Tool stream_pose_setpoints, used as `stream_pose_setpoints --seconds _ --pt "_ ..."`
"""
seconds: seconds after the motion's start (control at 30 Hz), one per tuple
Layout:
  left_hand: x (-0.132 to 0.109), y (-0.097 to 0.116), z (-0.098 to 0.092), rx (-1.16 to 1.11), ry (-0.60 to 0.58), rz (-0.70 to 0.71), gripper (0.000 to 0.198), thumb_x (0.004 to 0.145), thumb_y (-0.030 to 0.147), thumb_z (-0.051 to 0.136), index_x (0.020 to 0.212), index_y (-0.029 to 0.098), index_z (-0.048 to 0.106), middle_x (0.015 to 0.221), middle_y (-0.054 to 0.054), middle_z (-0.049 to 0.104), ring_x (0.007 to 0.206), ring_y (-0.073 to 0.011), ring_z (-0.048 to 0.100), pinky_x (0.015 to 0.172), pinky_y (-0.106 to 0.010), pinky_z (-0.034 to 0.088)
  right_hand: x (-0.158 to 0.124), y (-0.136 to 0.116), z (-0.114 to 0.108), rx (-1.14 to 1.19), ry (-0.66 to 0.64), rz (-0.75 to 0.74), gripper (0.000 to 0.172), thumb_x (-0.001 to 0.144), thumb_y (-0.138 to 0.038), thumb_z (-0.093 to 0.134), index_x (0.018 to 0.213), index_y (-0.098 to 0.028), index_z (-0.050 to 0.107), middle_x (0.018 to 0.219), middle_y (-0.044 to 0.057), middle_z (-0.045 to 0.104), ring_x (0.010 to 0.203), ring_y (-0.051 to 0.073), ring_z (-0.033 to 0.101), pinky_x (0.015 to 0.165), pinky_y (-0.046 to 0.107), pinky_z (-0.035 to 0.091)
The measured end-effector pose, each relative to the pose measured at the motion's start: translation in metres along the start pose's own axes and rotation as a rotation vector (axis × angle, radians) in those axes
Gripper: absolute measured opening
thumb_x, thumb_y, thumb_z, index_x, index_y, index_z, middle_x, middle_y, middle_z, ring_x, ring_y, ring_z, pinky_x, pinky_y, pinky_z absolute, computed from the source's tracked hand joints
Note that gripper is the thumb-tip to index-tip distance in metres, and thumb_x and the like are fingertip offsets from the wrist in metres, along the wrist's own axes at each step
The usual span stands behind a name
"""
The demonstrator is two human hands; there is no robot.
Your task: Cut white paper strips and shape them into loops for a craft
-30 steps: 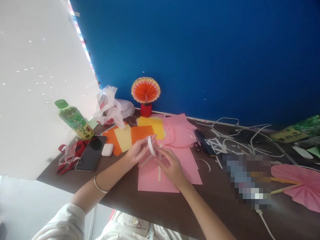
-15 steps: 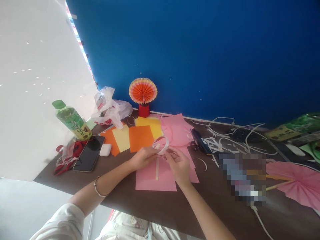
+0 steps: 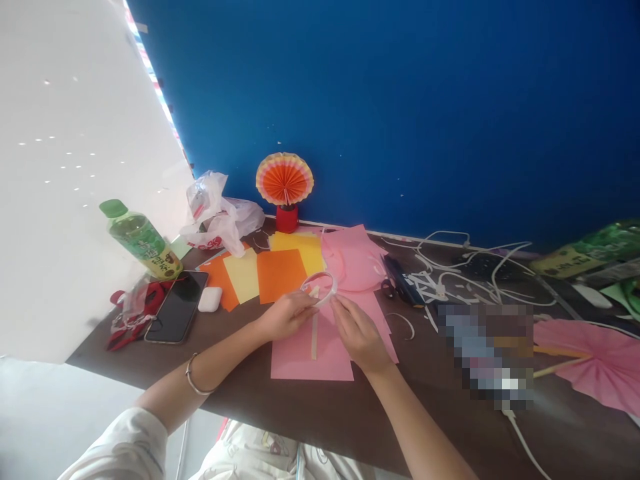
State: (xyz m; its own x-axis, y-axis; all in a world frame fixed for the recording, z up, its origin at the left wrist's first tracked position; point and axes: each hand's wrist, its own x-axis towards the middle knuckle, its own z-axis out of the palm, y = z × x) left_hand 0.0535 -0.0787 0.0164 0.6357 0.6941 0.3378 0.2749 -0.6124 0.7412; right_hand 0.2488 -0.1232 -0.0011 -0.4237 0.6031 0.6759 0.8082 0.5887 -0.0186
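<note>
A thin white roll of tape [image 3: 332, 285] is held up over the pink paper between my two hands. My left hand [image 3: 287, 316] is closed on the roll's lower left rim. My right hand [image 3: 361, 333] pinches at its lower right edge; whether a loose tape end lies in those fingers is too small to tell. Below them, a sheet of pink paper [image 3: 300, 363] lies on the table with a pale narrow strip [image 3: 315, 337] running lengthwise along its middle.
Orange paper [image 3: 281, 275], yellow sheets and more pink sheets [image 3: 355, 250] lie behind my hands. A folded paper fan [image 3: 285, 179] stands in a red base. Left are a phone [image 3: 177, 310], earbud case [image 3: 210, 299] and bottle [image 3: 143, 243]. Scissors [image 3: 388, 288], cables and a pink fan [image 3: 590, 357] lie right.
The roll has turned slightly and its ring looks more open to view. My right hand has shifted a little, with its fingers more closed together. The camera view has moved slightly.
</note>
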Motion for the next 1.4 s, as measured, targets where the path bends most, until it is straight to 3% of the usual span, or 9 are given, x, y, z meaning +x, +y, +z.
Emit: stream_pose_setpoints --seconds 0.43,0.6,0.8,1.1,1.4 --pt "0.0 0.003 -0.001 0.013 -0.025 -0.01 0.031 0.089 0.032 0.036 0.088 0.018 0.064 0.073 -0.007 0.061 0.067 -0.017 0.052 0.065 -0.026 0.039 0.004 -0.001 -0.002 -0.157 0.002 -0.132 0.028 0.084 -0.007 0.047 0.108 -0.012 0.061 0.099 0.014 0.067 0.093 0.022 0.064 0.08 0.033 0.056" --pt "0.0 0.003 0.002 -0.044 -0.025 -0.042 0.03 0.088 0.034 0.039 0.087 0.018 0.064 0.07 -0.006 0.059 0.064 -0.016 0.051 0.063 -0.026 0.038 0.001 0.004 0.0 -0.064 -0.025 -0.067 0.029 0.085 -0.008 0.047 0.11 -0.016 0.06 0.101 0.013 0.067 0.1 0.023 0.062 0.085 0.035 0.054" --pt "0.001 0.005 0.0 -0.123 0.0 -0.088 0.028 0.084 0.039 0.045 0.083 0.019 0.066 0.065 -0.004 0.055 0.062 -0.016 0.048 0.065 -0.027 0.036 0.002 0.007 -0.003 -0.138 -0.068 -0.099 0.032 0.086 -0.008 0.043 0.113 -0.014 0.059 0.104 0.012 0.066 0.102 0.021 0.061 0.09 0.033 0.052" --pt "0.0 0.003 -0.001 -0.015 -0.038 -0.05 0.032 0.088 0.033 0.036 0.083 0.018 0.063 0.068 -0.006 0.057 0.065 -0.0168 0.047 0.064 -0.027 0.036 0.003 0.009 -0.003 -0.125 -0.071 -0.11 0.032 0.086 -0.007 0.041 0.11 -0.012 0.06 0.104 0.013 0.066 0.1 0.021 0.061 0.088 0.033 0.052" --pt "-0.002 0.002 0.003 0.084 -0.005 -0.03 0.029 0.089 0.029 0.035 0.08 0.019 0.061 0.065 -0.005 0.054 0.063 -0.0165 0.046 0.063 -0.027 0.036 0.002 0.006 0.003 -0.106 -0.047 -0.133 0.033 0.084 -0.004 0.042 0.112 -0.009 0.059 0.104 0.016 0.065 0.102 0.023 0.059 0.087 0.033 0.052"
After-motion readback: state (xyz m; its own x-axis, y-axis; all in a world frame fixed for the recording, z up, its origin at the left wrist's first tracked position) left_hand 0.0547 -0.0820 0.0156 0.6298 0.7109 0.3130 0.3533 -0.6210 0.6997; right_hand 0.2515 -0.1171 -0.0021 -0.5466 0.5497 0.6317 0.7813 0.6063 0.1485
